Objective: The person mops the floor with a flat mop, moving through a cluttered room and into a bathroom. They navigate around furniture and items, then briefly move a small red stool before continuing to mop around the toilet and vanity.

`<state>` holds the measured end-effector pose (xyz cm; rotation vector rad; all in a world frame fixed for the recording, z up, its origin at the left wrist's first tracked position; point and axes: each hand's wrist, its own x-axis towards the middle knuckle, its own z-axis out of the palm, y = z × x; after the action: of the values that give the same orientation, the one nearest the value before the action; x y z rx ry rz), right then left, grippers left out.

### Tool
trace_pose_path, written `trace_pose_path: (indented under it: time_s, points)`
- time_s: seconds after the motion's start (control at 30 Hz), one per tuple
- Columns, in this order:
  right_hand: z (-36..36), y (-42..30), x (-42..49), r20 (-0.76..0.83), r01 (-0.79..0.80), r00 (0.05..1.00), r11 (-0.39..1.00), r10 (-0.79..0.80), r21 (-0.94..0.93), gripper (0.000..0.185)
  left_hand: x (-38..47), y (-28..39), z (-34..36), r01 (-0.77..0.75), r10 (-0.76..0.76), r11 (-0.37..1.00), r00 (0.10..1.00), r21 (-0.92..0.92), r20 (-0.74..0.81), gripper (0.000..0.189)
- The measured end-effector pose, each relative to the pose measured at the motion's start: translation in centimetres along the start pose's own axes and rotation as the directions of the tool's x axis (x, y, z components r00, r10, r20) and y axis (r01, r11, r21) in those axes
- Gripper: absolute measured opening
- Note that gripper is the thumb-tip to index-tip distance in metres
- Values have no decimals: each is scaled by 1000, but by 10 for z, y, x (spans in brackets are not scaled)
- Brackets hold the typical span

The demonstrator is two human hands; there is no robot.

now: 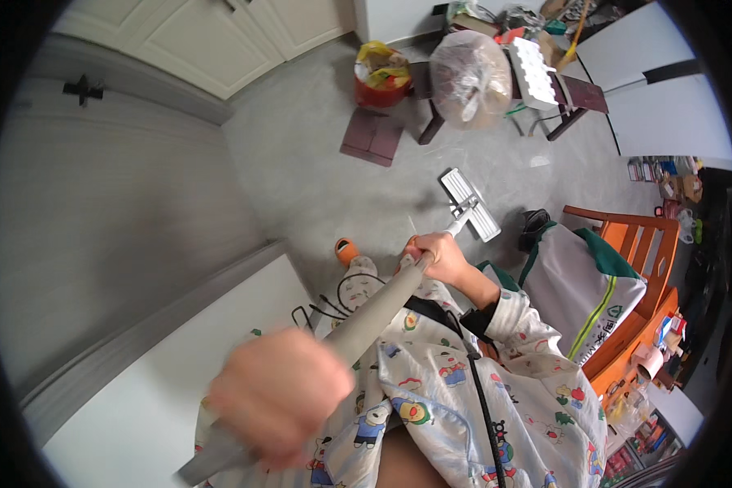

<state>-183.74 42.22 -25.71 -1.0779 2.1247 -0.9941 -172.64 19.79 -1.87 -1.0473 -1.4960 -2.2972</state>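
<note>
A flat mop's grey handle (375, 305) runs diagonally from the lower left up towards the floor ahead of me. My left hand (283, 390), blurred and close to the camera, is closed round its upper part. Lower down the handle, my right hand (444, 256) grips it in front of my legs. At the far end the white rectangular mop head (471, 204) lies on the grey floor (293, 152), ahead of my orange slippers and to their right.
Ahead are a red bucket with a yellow bag (383, 82), a dark red folded mat or board (372, 137) and a low bench (585, 96) bearing a big plastic bag (471, 79). At right stands an orange wooden chair (649, 244) with a jacket (579, 287). A grey door (122, 201) is left.
</note>
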Motion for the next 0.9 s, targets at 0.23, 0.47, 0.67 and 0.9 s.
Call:
trace_pose_path:
  time_s: [0.23, 0.47, 0.67, 0.9]
  points:
    - [83, -156, 76, 302, 292, 905, 953, -301, 76, 23, -60, 177, -42, -12, 15, 999, 998, 49, -62, 25]
    - [181, -231, 156, 10, 481, 874, 868, -485, 125, 14, -104, 235, -44, -104, 172, 921, 973, 375, -153, 30]
    - [211, -231, 255, -333, 526, 816, 846, -473, 89, 17, -105, 208, -66, 98, 276, 740, 858, 665, -433, 22]
    - [182, -195, 373, -386, 561, 756, 827, -528, -31, 17, -98, 193, -174, 113, 262, 689, 882, 716, -391, 27]
